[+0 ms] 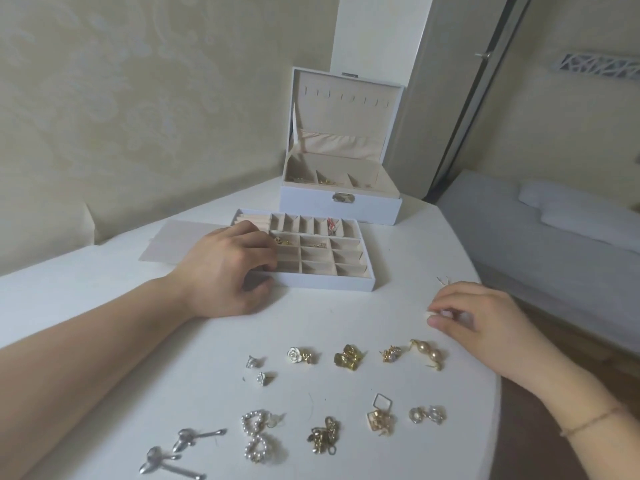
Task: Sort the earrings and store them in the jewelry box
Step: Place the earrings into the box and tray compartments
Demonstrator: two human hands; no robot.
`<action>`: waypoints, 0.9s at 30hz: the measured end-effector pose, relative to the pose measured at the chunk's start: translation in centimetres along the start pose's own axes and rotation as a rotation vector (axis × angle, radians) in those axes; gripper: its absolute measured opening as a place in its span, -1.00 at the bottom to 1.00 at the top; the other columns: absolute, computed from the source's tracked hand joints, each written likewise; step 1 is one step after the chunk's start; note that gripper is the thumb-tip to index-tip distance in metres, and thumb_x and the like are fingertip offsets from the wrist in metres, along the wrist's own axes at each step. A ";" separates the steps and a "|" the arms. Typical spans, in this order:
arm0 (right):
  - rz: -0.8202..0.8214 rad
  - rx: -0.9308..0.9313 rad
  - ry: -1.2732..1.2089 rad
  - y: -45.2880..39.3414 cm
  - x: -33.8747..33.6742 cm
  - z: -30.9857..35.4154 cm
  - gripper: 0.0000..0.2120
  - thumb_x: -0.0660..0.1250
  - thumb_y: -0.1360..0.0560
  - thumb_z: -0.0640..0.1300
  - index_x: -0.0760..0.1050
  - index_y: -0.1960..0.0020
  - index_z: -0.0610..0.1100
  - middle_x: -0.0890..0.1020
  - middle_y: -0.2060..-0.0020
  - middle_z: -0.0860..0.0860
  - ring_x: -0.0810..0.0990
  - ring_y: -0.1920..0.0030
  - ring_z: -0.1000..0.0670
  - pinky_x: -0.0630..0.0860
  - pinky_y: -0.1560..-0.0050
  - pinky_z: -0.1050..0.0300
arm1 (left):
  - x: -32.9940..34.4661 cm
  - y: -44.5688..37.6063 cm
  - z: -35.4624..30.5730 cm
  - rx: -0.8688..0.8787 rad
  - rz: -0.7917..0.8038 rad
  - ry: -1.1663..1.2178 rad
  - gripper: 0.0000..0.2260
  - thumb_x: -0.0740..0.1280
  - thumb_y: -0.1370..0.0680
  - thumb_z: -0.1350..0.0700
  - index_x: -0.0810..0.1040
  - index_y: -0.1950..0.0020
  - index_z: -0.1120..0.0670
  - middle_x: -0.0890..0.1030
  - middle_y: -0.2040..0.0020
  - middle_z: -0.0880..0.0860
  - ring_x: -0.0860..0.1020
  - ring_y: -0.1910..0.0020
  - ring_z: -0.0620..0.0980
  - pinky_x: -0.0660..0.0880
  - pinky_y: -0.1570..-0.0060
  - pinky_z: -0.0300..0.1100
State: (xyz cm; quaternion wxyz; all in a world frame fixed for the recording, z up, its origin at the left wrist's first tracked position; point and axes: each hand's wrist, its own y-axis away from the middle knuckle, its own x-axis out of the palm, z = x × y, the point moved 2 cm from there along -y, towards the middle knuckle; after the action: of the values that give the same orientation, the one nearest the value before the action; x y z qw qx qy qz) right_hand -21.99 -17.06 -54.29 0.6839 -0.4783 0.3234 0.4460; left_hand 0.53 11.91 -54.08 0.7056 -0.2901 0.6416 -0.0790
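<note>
Several earring pairs lie in two rows on the white table: a white rose pair [300,355], gold chunky ones [349,355], pearl drops [429,353], pearl hearts [258,436], silver drops [180,448]. The white divided tray [332,282] sits mid-table with a few gold pieces in its cells. My left hand [228,271] rests on the tray's left front corner, fingers curled over its edge. My right hand [474,317] pinches a small pale earring [429,315] just above the table, to the right of the tray. The open jewelry box [341,202] stands behind.
A flat beige insert [173,244] lies left of the tray. The table's rounded edge [495,393] runs close by my right wrist, with floor beyond. A thin gold hook [443,280] lies near my right hand. Walls close off the back and left.
</note>
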 end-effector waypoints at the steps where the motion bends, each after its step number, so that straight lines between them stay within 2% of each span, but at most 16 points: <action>1: -0.026 0.007 -0.012 0.1 0.1 0.0 -0.91 0.52 -0.39 -0.24 0.66 0.18 -0.07 0.64 0.21 0.12 0.57 0.19 0.14 0.46 0.15 0.33 | 0.0 0.0 0.0 -0.001 0.002 -0.002 -0.84 0.31 -0.36 -0.03 0.58 0.16 0.02 0.61 0.04 -0.09 0.53 0.03 0.05 0.43 0.13 -0.20; 3: -0.068 0.034 -0.050 0.2 0.3 -0.1 -0.87 0.50 -0.40 -0.30 0.67 0.15 -0.08 0.65 0.21 0.13 0.57 0.21 0.12 0.45 0.18 0.37 | 0.0 0.0 0.0 -0.001 0.005 -0.001 -0.84 0.31 -0.36 -0.03 0.58 0.16 0.02 0.61 0.03 -0.09 0.53 0.03 0.05 0.42 0.13 -0.21; 7: -0.142 0.051 -0.093 0.2 0.8 -0.3 -0.83 0.47 -0.41 -0.34 0.69 0.11 -0.10 0.66 0.18 0.21 0.59 0.11 0.23 0.42 0.06 0.48 | 0.1 0.0 0.1 -0.004 0.008 0.007 -0.83 0.31 -0.36 -0.04 0.58 0.16 0.02 0.61 0.03 -0.08 0.53 0.02 0.04 0.44 0.13 -0.19; 10: -0.193 0.149 -0.291 0.1 1.1 -0.2 -0.71 0.47 -0.40 -0.37 0.69 0.17 0.04 0.66 0.09 0.24 0.64 0.11 0.19 0.49 0.03 0.44 | 0.1 0.0 0.1 -0.014 0.009 0.013 -0.83 0.31 -0.36 -0.04 0.58 0.16 0.02 0.61 0.03 -0.09 0.53 0.02 0.04 0.45 0.13 -0.18; 14: -0.224 0.270 -0.498 -2.9 0.9 0.8 -0.72 0.48 -0.39 -0.37 0.66 0.20 0.02 0.70 0.20 0.13 0.65 0.19 0.20 0.48 0.10 0.48 | 0.1 0.0 0.0 -0.014 0.006 0.019 -0.84 0.32 -0.36 -0.03 0.58 0.16 0.02 0.61 0.05 -0.09 0.52 0.05 0.04 0.48 0.13 -0.16; 17: -0.231 0.253 -0.449 -7.5 1.0 1.8 -0.73 0.52 -0.37 -0.31 0.64 0.24 0.07 0.69 0.25 0.13 0.62 0.26 0.24 0.47 0.14 0.49 | 0.1 0.0 0.0 -0.012 0.007 0.025 -0.83 0.31 -0.36 -0.03 0.59 0.16 0.02 0.61 0.06 -0.08 0.52 0.06 0.05 0.47 0.14 -0.17; 20: -0.215 0.192 -0.298 -12.5 1.8 2.7 -0.84 0.52 -0.37 -0.29 0.65 0.21 -0.04 0.66 0.25 0.12 0.59 0.28 0.31 0.41 0.15 0.56 | 0.1 0.0 0.1 -0.003 0.008 0.037 -0.84 0.33 -0.36 -0.02 0.59 0.15 0.02 0.61 0.05 -0.08 0.52 0.06 0.05 0.49 0.13 -0.15; 22: -0.176 0.112 -0.179 -15.2 2.5 3.3 -0.89 0.50 -0.38 -0.31 0.67 0.16 -0.14 0.65 0.23 0.06 0.59 0.24 0.21 0.47 0.05 0.45 | 0.2 0.1 0.2 0.000 0.007 0.045 -0.85 0.33 -0.37 -0.01 0.59 0.15 0.02 0.61 0.06 -0.08 0.51 0.07 0.05 0.50 0.12 -0.12; 24: -0.084 0.025 -0.070 -17.2 3.5 3.4 -0.91 0.49 -0.38 -0.33 0.68 0.13 -0.21 0.66 0.18 -0.03 0.60 0.16 0.02 0.53 -0.07 0.14 | 0.2 0.1 0.3 0.003 0.007 0.050 -0.85 0.33 -0.37 -0.01 0.59 0.15 0.02 0.61 0.06 -0.08 0.51 0.07 0.06 0.50 0.12 -0.11; 25: -0.030 -0.005 -0.029 -17.8 3.9 3.4 -0.91 0.49 -0.39 -0.33 0.68 0.12 -0.22 0.67 0.15 -0.07 0.60 0.13 -0.03 0.54 -0.09 0.05 | 0.3 0.0 0.3 0.004 0.008 0.053 -0.85 0.32 -0.37 -0.02 0.59 0.15 0.02 0.61 0.06 -0.07 0.51 0.07 0.06 0.50 0.11 -0.11; 27: 0.038 -0.059 0.028 -18.5 4.6 3.1 -0.91 0.48 -0.39 -0.33 0.68 0.11 -0.23 0.67 0.13 -0.09 0.61 0.10 -0.08 0.54 -0.08 -0.02 | 0.3 0.0 0.4 0.004 0.008 0.055 -0.84 0.31 -0.38 -0.02 0.59 0.15 0.02 0.61 0.06 -0.07 0.51 0.06 0.06 0.49 0.11 -0.11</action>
State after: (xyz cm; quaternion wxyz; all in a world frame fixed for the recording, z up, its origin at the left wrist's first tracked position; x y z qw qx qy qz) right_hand -3.15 -15.45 -50.53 0.6564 -0.4982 0.3289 0.4612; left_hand 0.94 11.90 -54.30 0.6886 -0.2837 0.6619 -0.0854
